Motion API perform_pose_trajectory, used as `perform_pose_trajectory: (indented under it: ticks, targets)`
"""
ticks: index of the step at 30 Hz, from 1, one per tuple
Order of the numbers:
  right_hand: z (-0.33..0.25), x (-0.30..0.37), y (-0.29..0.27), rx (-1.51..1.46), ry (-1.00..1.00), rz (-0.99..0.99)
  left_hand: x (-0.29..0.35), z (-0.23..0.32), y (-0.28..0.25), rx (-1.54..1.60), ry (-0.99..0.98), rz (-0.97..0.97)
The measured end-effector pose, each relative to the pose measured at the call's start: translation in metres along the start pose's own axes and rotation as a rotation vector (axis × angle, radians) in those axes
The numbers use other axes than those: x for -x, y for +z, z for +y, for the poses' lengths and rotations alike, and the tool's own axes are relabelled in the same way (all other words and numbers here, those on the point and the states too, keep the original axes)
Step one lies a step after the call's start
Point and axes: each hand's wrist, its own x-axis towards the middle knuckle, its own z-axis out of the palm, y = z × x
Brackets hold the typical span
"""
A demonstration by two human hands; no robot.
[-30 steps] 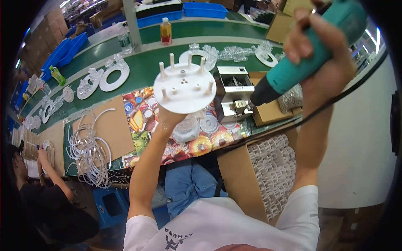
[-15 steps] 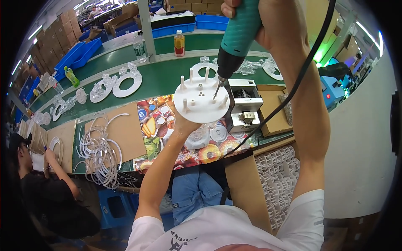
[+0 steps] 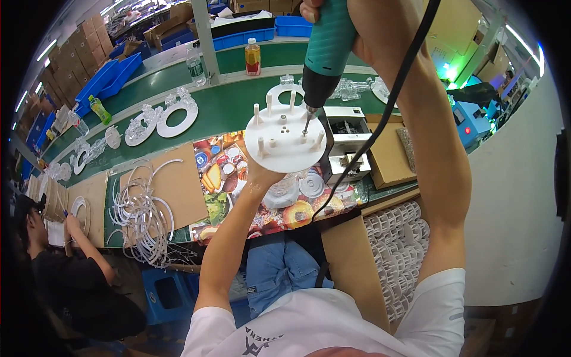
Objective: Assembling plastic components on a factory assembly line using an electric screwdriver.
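Observation:
My right hand point(image 3: 372, 35) is wrapped round the teal body of an electric screwdriver point(image 3: 328, 44), held upright at the top of the view. Its thin bit points down and meets the white round plate point(image 3: 282, 156) near the plate's right side. Several white pegs stand up from the plate, with small holes and a fitting near its middle. From below, my left hand point(image 3: 266, 176) supports the plate; most of its fingers are hidden beneath it. Under the plate lies a table mat printed with food point(image 3: 223, 178).
A black cord point(image 3: 380, 128) crosses in front of my right forearm. Coiled clear tubing point(image 3: 143, 214) lies on cardboard at left, near a seated co-worker point(image 3: 71, 268). Right of the plate are a white screw dispenser point(image 3: 348, 140) and a carton point(image 3: 389, 152). White slotted parts point(image 3: 397, 256) fill a lower box.
The screwdriver and my right hand have shifted slightly left, and the cord has swung left with them. The bit stays at the plate's right side. My left hand and the plate barely move.

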Motion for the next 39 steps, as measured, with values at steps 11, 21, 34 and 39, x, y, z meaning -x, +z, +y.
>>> perform_pose_trajectory:
  ticks: [11,21,34,39]
  targets:
    - [-0.006,0.005,0.004,-0.009,0.011,-0.028,0.002,0.003,-0.001,0.275,-0.055,0.085]
    - [0.019,0.04,-0.066,-0.247,-0.148,0.279,-0.006,0.011,-0.024,-0.225,0.179,-0.008]
    - [0.182,0.146,-0.135,0.202,-0.027,0.375,-0.006,0.017,-0.026,-0.063,0.125,0.021]
    - [0.208,0.136,-0.135,0.258,0.056,0.349,0.004,0.013,-0.026,0.002,-0.069,-0.042]
